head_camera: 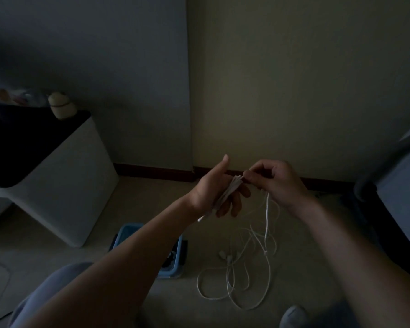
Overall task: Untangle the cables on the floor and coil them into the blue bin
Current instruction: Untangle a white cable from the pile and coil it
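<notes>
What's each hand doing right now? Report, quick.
Left hand: closed on the coiled white cable, thumb up.
Right hand: pinching the same cable at the coil's top.

Room as I see it on my feed, placed relative to the wall corner [189,91]:

- Left of the corner: grey wall [104,55], in shadow.
- Right of the corner: cream wall [294,79], slightly brighter.
- At its foot: dark red-brown skirting board [152,170] along both walls.
- Below: pale floor [57,252], dim.
- Far left: white cabinet [76,185] with a black top; a small pale ornament [60,105] on its near edge, blurred items behind.
- Far right: grey furniture edge [400,174], unclear.

Light is low throughout.
</notes>
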`<state>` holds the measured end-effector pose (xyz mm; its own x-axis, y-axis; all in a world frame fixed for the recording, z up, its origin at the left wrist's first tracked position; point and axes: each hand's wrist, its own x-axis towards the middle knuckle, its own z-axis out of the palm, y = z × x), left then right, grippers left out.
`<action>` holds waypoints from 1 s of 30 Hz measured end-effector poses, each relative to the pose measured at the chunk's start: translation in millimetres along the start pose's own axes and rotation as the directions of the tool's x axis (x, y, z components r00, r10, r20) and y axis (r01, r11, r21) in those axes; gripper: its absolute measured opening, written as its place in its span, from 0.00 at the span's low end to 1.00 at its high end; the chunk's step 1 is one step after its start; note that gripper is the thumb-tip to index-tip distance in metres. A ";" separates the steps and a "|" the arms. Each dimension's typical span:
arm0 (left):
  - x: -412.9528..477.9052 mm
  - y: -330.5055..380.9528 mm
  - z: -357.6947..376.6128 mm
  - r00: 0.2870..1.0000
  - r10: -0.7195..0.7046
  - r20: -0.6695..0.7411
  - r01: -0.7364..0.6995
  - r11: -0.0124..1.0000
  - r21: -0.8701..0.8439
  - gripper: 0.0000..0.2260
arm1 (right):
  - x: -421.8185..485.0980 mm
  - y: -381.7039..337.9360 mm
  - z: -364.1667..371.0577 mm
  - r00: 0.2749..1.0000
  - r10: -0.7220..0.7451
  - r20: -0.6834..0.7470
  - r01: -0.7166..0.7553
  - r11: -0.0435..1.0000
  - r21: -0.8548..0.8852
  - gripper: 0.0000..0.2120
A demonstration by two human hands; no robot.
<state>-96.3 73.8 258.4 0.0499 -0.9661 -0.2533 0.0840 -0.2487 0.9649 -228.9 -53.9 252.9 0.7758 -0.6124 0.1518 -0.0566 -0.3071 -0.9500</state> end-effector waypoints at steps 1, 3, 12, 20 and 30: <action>0.1 -0.1 -0.2 1.000 0.008 0.016 -0.007 0.999 -0.035 0.39 | 0.5 2.2 0.0 1.000 0.014 0.004 -0.014 1.000 -0.007 0.08; 0.6 0.0 -1.4 0.999 0.031 0.020 -0.028 0.993 -0.117 0.36 | 1.3 5.4 0.9 0.998 0.055 0.020 -0.055 0.998 -0.021 0.07; -7.7 1.7 -3.8 0.993 0.084 -0.081 -0.107 0.929 -0.355 0.21 | -4.3 7.9 13.5 0.963 0.243 0.121 -0.247 0.969 0.018 0.09; -8.8 -1.3 -13.0 0.973 0.130 -0.190 -0.223 0.737 -0.638 0.22 | -7.0 20.7 31.8 0.977 0.186 0.105 -0.182 0.982 -0.042 0.04; -4.9 1.3 -37.3 0.872 0.086 -0.482 -0.398 0.698 -0.595 0.23 | -14.2 23.0 41.0 0.925 0.227 0.304 -0.181 0.968 -0.173 0.07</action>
<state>-59.4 80.8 258.3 0.5308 -0.8300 -0.1711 0.6309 0.2523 0.7337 -215.4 -22.4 217.7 0.8958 -0.4152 -0.1583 -0.3038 -0.3123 -0.9001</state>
